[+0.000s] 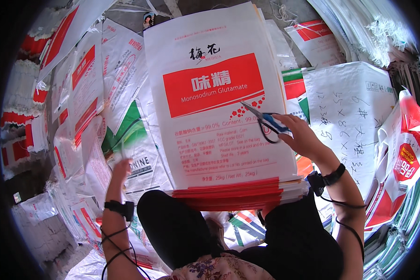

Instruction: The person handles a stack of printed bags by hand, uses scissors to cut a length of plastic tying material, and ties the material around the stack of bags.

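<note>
Sacks are covering the floor around me, and piles are rising at both sides. Scissors are sitting in my right hand, fingers curling around the handles, blades pointing up-left over the stack before me. My left hand is hovering beside the stack's left edge, too blurred to tell its opening or hold.

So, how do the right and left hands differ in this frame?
The right hand holds scissors by the sack stack's right edge; the left hand is off its left side, grip unclear. The right hand looks fairly sharp, while the left hand is blurred. Both wear black wrist straps.
</note>
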A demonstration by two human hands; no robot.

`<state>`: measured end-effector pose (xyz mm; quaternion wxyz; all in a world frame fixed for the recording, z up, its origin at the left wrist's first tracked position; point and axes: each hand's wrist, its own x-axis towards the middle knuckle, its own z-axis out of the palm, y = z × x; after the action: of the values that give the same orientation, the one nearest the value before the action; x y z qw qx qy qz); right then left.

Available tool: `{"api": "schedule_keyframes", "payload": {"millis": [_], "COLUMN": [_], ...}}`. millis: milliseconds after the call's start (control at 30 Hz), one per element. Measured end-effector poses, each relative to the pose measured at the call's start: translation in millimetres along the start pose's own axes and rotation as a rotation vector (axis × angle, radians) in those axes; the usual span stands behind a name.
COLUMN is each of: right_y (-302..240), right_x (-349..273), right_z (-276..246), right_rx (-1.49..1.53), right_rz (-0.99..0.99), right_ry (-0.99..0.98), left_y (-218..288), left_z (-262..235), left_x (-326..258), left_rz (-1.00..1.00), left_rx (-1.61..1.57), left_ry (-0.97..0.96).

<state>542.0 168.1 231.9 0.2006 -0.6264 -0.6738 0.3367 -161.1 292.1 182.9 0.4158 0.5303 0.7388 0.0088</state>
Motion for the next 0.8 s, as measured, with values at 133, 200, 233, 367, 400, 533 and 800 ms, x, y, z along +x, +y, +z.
{"api": "schedule_keyframes", "payload": {"millis": [133,200,233,367,400,533,800], "right_y": [37,74,92,74,67,60,58], "right_x": [-31,-80,-101,-148,-154,-148,-136], "right_z": [-11,-9,-1,38,41,60,64], "right_rx": [-0.069,0.024,0.221,0.944,1.211,1.242,1.447], "right_rz": [0.19,0.522,0.684,1.226,1.08,1.35,1.337], "right_ry": [0.06,-0.011,-0.067,-0.43,-0.474,-0.318,-0.237], "left_y": [-24,10,11,-12,2,14,-3], "left_z": [106,141,147,171,188,203,174], "left_x": [-27,-43,-47,-89,-91,-97,-116], "left_rz": [-0.03,-0.278,-0.322,-0.438,-0.512,-0.558,-0.504], "left_rx": [0.256,-0.001,-0.041,-0.691,-0.721,-0.704,-0.623], "left_ry": [-0.378,-0.514,-0.526,-0.849,-0.782,-0.658,-0.526]}}
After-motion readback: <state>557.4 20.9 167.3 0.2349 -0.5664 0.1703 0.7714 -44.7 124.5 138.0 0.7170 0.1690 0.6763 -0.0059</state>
